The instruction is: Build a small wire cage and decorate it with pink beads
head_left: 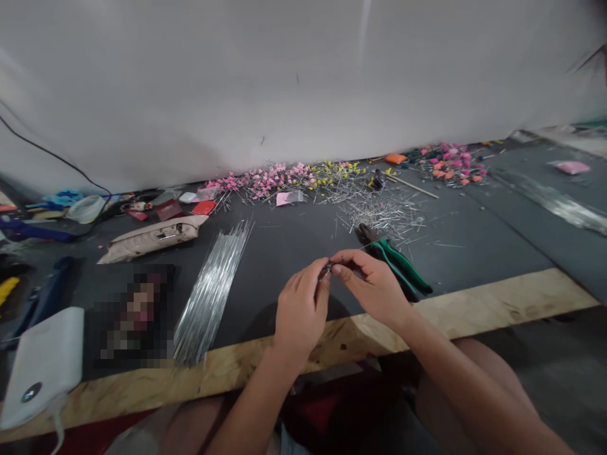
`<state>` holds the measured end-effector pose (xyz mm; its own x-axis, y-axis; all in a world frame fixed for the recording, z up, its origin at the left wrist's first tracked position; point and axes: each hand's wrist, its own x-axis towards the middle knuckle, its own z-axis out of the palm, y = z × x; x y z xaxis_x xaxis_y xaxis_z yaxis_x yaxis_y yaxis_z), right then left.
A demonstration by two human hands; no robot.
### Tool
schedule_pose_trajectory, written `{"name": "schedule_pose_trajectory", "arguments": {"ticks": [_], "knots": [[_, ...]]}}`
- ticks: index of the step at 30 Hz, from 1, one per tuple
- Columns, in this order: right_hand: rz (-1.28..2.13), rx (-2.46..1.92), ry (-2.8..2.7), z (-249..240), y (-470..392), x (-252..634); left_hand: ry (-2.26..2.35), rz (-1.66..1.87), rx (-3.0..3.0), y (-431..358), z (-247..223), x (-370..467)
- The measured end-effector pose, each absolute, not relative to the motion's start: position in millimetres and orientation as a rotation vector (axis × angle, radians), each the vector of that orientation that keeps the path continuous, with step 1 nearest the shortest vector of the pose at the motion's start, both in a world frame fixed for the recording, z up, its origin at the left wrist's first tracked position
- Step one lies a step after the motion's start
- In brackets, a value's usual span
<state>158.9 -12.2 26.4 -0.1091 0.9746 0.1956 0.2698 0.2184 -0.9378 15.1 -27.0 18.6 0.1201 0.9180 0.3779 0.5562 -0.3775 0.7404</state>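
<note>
Above the table's front edge, my left hand [302,303] and my right hand [372,284] meet fingertip to fingertip. My left thumb and fingers pinch a small dark, shiny piece [326,269], mostly hidden by the fingers. The right thumb and forefinger are closed at the same spot; what lies between them is too small to make out. Just beyond my right hand lie green-handled pliers [401,262], partly behind it. A loose pile of thin metal wires [386,212] is spread past the pliers' jaws. To the left of my hands lies a bundle of straight silvery wires [213,291].
Pink-tipped wires [279,180] and yellow-tipped wires [336,170] line the white wall, with orange and pink ones [453,164] farther right. At left lie a beige pouch [154,239] and a white power bank [45,363]. A wooden strip [493,297] edges the dark table.
</note>
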Motion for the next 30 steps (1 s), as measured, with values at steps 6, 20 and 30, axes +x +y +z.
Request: {"name": "schedule_pose_trajectory", "arguments": {"ticks": [6,20,30], "knots": [[0.920,-1.188,-1.614,24.9,-10.4,159.5,1.449,1.090,1.914,-26.0,23.1,14.7],[0.899,-0.897,-1.731,21.7,0.1,169.6,0.953,0.866,0.946,-18.9,38.5,7.9],[1.340,-0.914,-1.479,23.9,-7.1,170.8,0.806,0.927,0.823,-22.4,36.1,9.8]]}}
